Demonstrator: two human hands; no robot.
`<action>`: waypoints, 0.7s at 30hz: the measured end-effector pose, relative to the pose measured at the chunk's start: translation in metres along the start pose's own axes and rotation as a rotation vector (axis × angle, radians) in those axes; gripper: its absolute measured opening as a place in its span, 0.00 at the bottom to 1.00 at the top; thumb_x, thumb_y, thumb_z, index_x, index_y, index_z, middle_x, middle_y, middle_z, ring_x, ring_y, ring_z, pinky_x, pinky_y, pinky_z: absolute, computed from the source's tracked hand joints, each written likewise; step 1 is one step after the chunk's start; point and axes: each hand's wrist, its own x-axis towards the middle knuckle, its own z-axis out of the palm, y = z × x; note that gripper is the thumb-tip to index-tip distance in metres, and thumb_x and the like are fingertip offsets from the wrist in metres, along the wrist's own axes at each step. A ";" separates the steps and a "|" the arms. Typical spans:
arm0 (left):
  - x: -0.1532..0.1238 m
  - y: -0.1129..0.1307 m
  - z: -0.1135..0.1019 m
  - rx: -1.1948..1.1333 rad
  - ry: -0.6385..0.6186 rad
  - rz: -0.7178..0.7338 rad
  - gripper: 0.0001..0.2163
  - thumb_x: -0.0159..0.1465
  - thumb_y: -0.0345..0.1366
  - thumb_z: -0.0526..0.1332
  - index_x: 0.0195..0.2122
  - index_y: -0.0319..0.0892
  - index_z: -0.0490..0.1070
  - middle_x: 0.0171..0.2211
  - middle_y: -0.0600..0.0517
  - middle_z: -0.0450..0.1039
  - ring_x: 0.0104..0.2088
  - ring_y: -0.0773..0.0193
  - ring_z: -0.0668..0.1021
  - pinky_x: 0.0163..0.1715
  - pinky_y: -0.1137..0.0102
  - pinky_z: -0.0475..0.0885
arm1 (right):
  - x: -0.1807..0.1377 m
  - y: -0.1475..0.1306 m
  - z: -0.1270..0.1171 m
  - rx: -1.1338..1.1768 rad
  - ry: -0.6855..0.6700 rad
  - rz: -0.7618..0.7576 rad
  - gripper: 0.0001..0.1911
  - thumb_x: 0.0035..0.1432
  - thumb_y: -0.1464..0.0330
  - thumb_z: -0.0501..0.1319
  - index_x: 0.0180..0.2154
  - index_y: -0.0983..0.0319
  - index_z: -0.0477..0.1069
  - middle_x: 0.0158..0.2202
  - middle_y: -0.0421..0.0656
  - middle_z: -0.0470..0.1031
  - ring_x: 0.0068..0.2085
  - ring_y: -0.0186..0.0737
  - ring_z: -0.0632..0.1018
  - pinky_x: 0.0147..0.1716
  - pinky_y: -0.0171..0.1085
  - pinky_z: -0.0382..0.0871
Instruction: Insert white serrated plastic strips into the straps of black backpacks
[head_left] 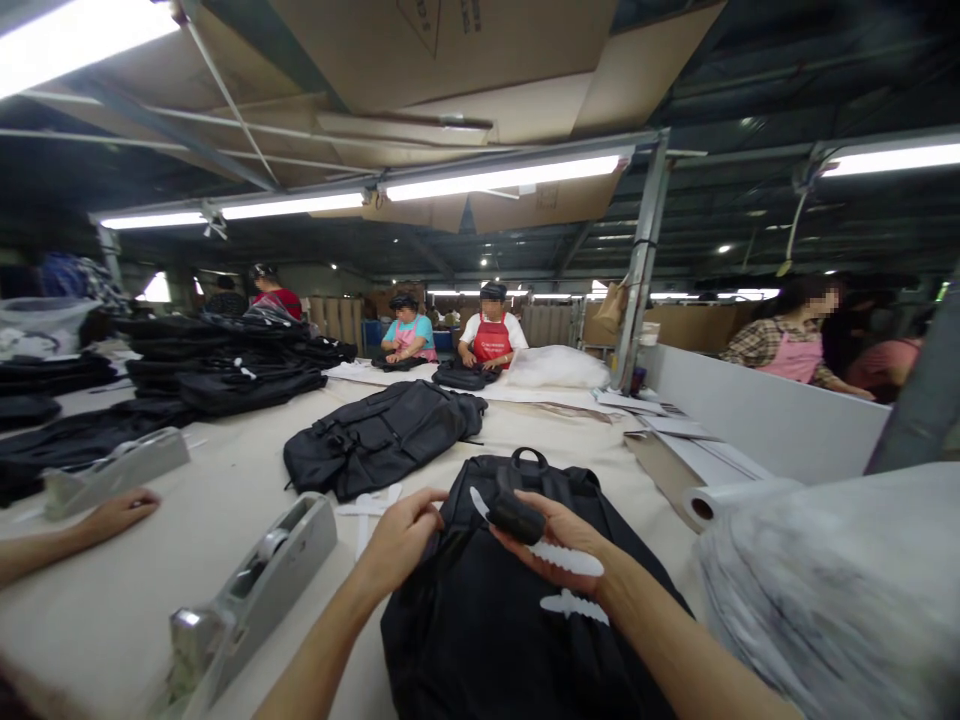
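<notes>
A black backpack (480, 620) lies on the table right in front of me, its top loop pointing away. My left hand (405, 535) is at the bag's upper left edge, fingers curled and closed on the fabric. Above the bag, my right hand (562, 535) is closed around a black rolled-up strap bundle (516, 515). A white notched strip (574, 560) shows by its palm, and a white tip sticks out at the bundle's far end. Another white notched strip (574, 605) rests on the bag below that hand.
Beyond lies a second black backpack (382, 435), with white strips (367, 502) beside it. Tape dispensers (255, 590) stand to the left, near another person's hand (124, 512). Black bags (225, 360) are stacked further back. Clear plastic (832, 590) and a roll (739, 500) sit right. Co-workers (491, 335) work opposite.
</notes>
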 end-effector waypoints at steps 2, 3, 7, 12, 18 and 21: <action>-0.010 -0.006 -0.002 0.044 -0.102 0.050 0.20 0.57 0.39 0.52 0.49 0.39 0.70 0.45 0.48 0.71 0.47 0.60 0.72 0.49 0.69 0.67 | -0.006 -0.006 0.004 -0.021 -0.065 0.056 0.16 0.64 0.60 0.53 0.45 0.66 0.66 0.36 0.49 0.74 0.36 0.37 0.76 0.33 0.33 0.74; -0.016 -0.009 0.000 0.051 -0.160 0.047 0.22 0.57 0.40 0.54 0.52 0.40 0.69 0.49 0.48 0.69 0.50 0.59 0.70 0.53 0.68 0.64 | -0.009 -0.008 0.005 -0.046 -0.099 0.091 0.21 0.64 0.55 0.51 0.46 0.66 0.66 0.36 0.50 0.74 0.35 0.38 0.76 0.28 0.31 0.73; -0.030 -0.023 0.017 0.121 -0.057 0.072 0.32 0.51 0.33 0.60 0.59 0.41 0.58 0.56 0.47 0.61 0.56 0.57 0.65 0.58 0.66 0.58 | -0.025 -0.013 0.010 -0.184 -0.282 0.123 0.36 0.57 0.41 0.49 0.55 0.60 0.59 0.39 0.53 0.71 0.29 0.32 0.73 0.15 0.20 0.58; -0.026 -0.031 0.021 -0.033 0.095 0.134 0.16 0.54 0.30 0.50 0.45 0.40 0.62 0.38 0.50 0.68 0.40 0.64 0.71 0.42 0.70 0.66 | -0.037 -0.027 0.009 -0.666 -0.281 0.034 0.35 0.52 0.52 0.63 0.57 0.55 0.56 0.28 0.39 0.68 0.17 0.21 0.57 0.12 0.20 0.43; -0.020 -0.020 0.009 -0.504 -0.139 -0.155 0.12 0.52 0.42 0.58 0.31 0.38 0.65 0.27 0.54 0.67 0.29 0.66 0.71 0.29 0.75 0.66 | -0.029 -0.010 0.016 -0.979 -0.102 0.005 0.12 0.38 0.71 0.63 0.29 0.64 0.65 0.24 0.37 0.64 0.17 0.23 0.58 0.11 0.23 0.40; -0.020 -0.012 0.012 -0.628 -0.251 -0.254 0.14 0.49 0.41 0.60 0.33 0.36 0.69 0.25 0.52 0.69 0.25 0.65 0.71 0.27 0.73 0.67 | -0.025 0.010 0.029 -0.734 -0.272 -0.114 0.20 0.37 0.75 0.64 0.37 0.61 0.66 0.31 0.36 0.65 0.22 0.24 0.65 0.13 0.23 0.43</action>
